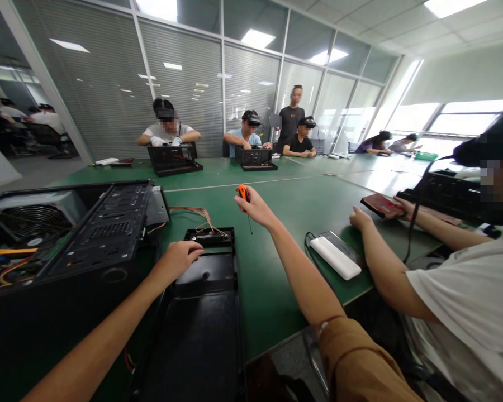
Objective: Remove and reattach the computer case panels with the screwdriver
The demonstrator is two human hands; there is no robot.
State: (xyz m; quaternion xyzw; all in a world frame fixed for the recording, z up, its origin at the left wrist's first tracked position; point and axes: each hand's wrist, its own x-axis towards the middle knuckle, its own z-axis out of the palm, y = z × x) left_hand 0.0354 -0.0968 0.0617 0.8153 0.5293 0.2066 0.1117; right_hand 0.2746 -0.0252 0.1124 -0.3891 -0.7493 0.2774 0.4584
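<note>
My left hand rests with curled fingers on the top edge of a black plastic front panel lying flat on the green table; thin coloured wires run from the panel to an open black computer case at the left. My right hand is raised over the table, closed around an orange-handled screwdriver whose thin shaft points down.
A white power bank and a dark phone lie to the right. A person in a white shirt sits close on my right, hands by a red device. Several people across the table work on black cases.
</note>
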